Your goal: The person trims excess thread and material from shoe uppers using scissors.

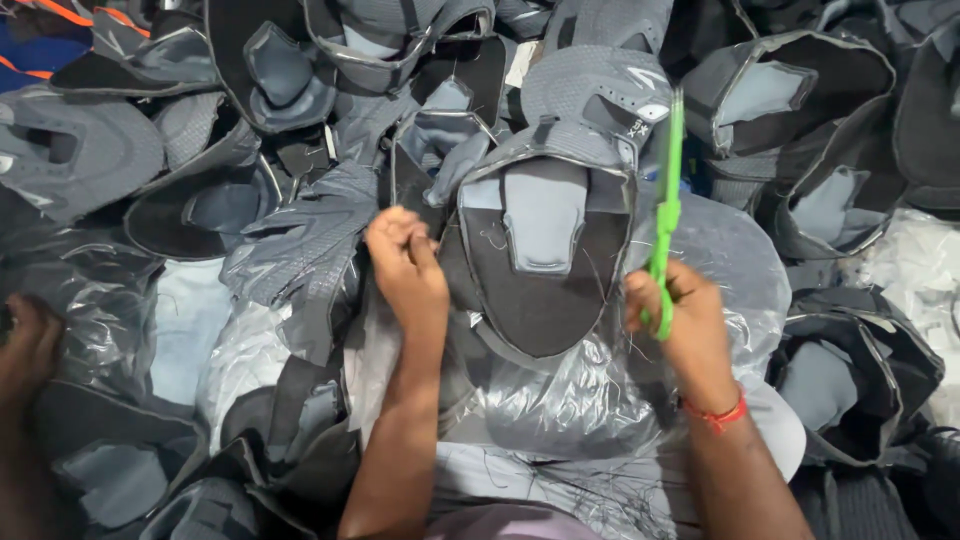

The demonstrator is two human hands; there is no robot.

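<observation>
Here, a worker's left hand (405, 262) gripped the edge of a grey and black shoe upper (543, 262), its fingers (398, 228) curled tight together and pinching the material at the piece's left rim. The upper lay flat and open just to the right of those fingers, its pale grey tongue (543, 215) pointing down the middle of the dark lining.

The right hand (680, 318) was closed around the handles of green scissors (666, 212) — the fingers wrapped through the loops, the blades rising straight up past the knuckles along the upper's right edge. Whether the blades were parted or shut could not be told from this angle. A red thread band (716, 414) circled that wrist.

Beneath both hands and the upper lay crumpled clear plastic sheeting (560, 400), with loose thread ends scattered across it just below the fingers. Beyond the fingertips, on all sides, a heap of similar grey shoe uppers (330, 90) was stacked — some face up, some folded over one another.

At the far left edge, well apart from the worker's left fingers, another person's hand (30, 345) rested on the dark pile, its fingers loosely bent.
</observation>
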